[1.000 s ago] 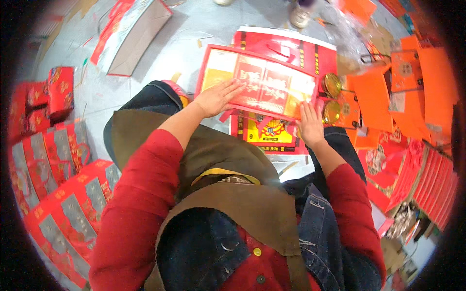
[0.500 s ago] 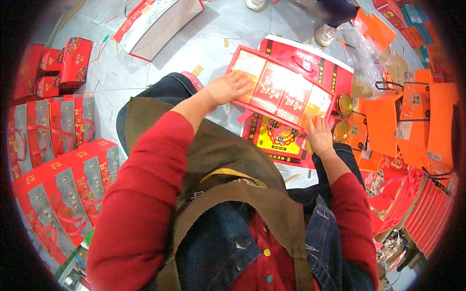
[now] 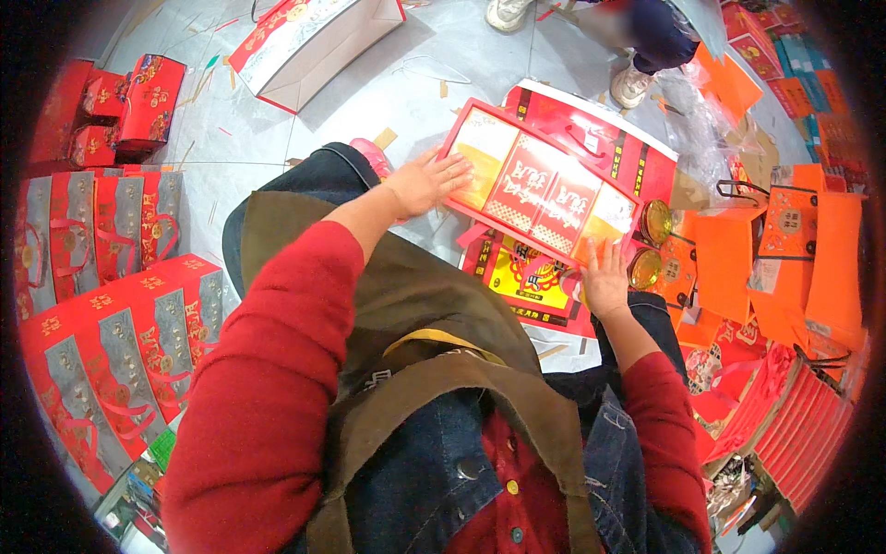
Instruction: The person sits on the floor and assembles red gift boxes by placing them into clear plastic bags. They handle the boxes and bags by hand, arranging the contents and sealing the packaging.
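Observation:
A shallow red gift box [image 3: 510, 225] lies tilted across a stack of flat red bags. In it sit two red patterned packets [image 3: 541, 190] in the middle, with an orange-and-white packet [image 3: 475, 175] at the left end and another orange packet [image 3: 609, 214] at the right. My left hand [image 3: 426, 181] rests at the box's left end, its fingers stretched over the rim. My right hand [image 3: 604, 277] touches the lower right corner, fingers apart and pointing up. Two round gold tins [image 3: 656, 222] stand just right of the box. Below it shows a yellow-and-red printed bag [image 3: 523, 277].
Red-and-grey gift bags [image 3: 106, 355] stand in rows at the left, with red boxes [image 3: 148, 103] behind them. A white-sided bag [image 3: 328, 48] lies at the top. Orange bags [image 3: 734, 254] and stacked red bags [image 3: 801, 429] fill the right. A person's shoe [image 3: 631, 85] is beyond the box.
My left hand has drawn back slightly toward the box's left rim. The packets and the right hand keep nearly the same place on the box; the whole view has shifted a little.

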A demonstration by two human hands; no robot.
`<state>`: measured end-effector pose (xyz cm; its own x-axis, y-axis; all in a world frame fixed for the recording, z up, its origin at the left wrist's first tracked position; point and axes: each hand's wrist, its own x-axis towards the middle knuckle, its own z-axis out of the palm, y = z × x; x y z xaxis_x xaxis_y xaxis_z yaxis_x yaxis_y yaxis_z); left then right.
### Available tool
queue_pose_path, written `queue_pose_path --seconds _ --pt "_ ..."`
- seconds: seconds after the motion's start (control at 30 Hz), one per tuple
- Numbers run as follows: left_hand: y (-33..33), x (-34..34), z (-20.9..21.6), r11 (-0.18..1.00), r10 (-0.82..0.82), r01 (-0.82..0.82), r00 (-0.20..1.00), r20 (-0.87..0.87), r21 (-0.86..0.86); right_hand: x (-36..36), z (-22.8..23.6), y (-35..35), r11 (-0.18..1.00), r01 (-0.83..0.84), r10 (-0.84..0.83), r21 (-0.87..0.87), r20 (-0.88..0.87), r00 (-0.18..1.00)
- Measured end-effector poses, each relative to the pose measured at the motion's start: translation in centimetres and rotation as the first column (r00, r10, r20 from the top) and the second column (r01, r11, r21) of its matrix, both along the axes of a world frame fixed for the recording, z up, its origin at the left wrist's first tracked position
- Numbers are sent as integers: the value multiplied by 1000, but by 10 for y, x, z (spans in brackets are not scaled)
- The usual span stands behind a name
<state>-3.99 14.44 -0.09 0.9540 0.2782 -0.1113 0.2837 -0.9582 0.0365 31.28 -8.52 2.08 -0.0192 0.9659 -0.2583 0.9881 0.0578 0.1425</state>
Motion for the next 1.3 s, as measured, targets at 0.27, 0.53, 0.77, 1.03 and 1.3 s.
queue_pose_path --seconds 0.27,0.53,0.77,1.03,1.3 --pt "-52 22 13 990 102 -101 995 2 -100 -20 -6 -17 986 118 -91 116 -210 973" --pt "-65 41 0 975 159 -146 985 64 -170 -24 0 -12 986 147 -119 84 -275 954" --pt "-63 56 12 978 71 -62 997 39 -197 -58 4 39 992 -39 85 118 -409 909" --pt "-65 60 17 947 74 -38 992 100 -320 -78 -12 70 968 -199 243 156 -352 904" --pt "-117 62 5 411 890 -492 400 220 -768 -78 -2 73 995 -77 97 68 -373 923"
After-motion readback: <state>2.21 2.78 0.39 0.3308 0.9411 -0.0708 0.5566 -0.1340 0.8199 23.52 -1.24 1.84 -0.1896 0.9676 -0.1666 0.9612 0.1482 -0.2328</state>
